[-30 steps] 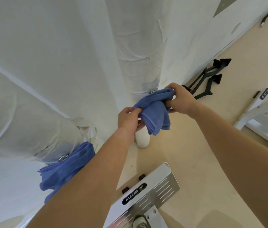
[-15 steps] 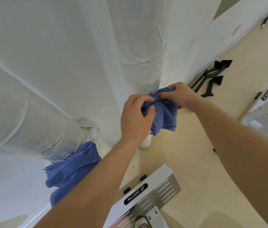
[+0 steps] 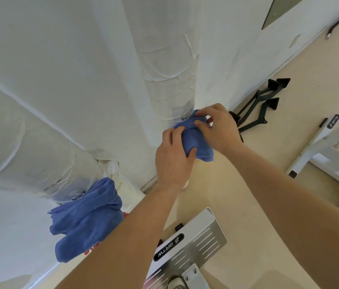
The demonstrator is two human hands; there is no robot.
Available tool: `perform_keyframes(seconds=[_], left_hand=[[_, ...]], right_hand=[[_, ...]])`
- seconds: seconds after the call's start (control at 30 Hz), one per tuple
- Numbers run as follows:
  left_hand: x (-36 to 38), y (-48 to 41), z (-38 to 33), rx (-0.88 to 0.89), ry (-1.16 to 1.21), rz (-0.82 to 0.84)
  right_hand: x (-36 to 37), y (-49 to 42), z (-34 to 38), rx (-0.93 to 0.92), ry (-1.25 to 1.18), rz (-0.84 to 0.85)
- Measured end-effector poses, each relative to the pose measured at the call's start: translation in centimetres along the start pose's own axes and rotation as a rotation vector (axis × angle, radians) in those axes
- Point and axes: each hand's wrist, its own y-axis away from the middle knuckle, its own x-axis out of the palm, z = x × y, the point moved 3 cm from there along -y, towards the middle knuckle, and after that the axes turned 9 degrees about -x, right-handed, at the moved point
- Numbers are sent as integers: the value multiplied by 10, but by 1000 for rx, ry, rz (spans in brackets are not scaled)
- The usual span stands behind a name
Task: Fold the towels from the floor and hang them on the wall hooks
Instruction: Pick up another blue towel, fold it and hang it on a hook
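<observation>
- Since a second before, the folded blue towel [image 3: 198, 145] had risen, and its top edge now touched the metal hook [image 3: 186, 116] on the sheeted white pillar [image 3: 164, 69].
- The left hand [image 3: 172, 159], earlier beneath the cloth, had come round its left side, with fingers and thumb curled tight on the folds.
- The right hand [image 3: 219, 128] stayed at the towel's upper edge, its fingertips pinching the cloth just beside the hook.
- The fingers hid whether the towel was caught on the hook.
- A second blue towel [image 3: 85, 222] still hung from another hook [image 3: 78, 195] at lower left, well apart.
- On the beige floor [image 3: 237, 195] black handles [image 3: 262, 105] lay near the wall base.
- A silver BRTW plate [image 3: 202, 238] showed between the forearms, and a white frame [image 3: 327, 155] stood at right.
</observation>
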Motion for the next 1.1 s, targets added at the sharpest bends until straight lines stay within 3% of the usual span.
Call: perform_keyframes(seconds=[0.23,0.3,0.73,0.87,1.1], left_hand=[[2,0,11,-28,108,28],[4,-4,15,-41,123,42],[8,-8,17,-108,232,42],[0,-6,23,-85,238,47],[9,-23,10,-208,259,75]], right_hand=[[0,15,-20,-47,15,405],[1,12,-21,-49,26,438],[-1,5,-8,-40,118,421],[-4,7,-6,26,-8,303],[13,11,-6,99,-58,174]])
